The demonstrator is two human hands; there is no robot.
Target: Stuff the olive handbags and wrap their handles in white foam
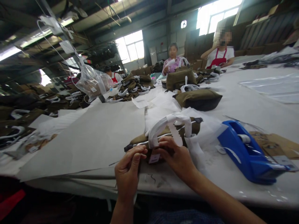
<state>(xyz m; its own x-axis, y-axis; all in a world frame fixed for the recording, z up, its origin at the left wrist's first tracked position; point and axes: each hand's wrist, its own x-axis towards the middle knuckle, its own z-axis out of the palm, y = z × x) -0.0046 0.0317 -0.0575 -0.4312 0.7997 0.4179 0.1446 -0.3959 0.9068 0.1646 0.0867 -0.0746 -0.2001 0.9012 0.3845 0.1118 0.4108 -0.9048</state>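
A small olive handbag [140, 139] lies in front of me, a silver zipper along its top. Its arched handle [171, 119] is wrapped in white paper, with a serrated edge hanging inside the arch. At the bag's left end my left hand [129, 165] is closed in a pinch; whatever lies between its fingertips is hidden. My right hand [178, 157] curls its fingers at the near base of the wrapped handle, gripping the bag there. Just below those fingers a pale label [154, 158] shows against the bag's front.
A blue tape dispenser [247, 155] stands to the right beside brown paper tags [268, 144]. White tissue sheets [161, 104] lie behind the bag. Further back are another olive bag [198, 99] and a heap of bags [135, 84]. Several people work across the table [105, 130].
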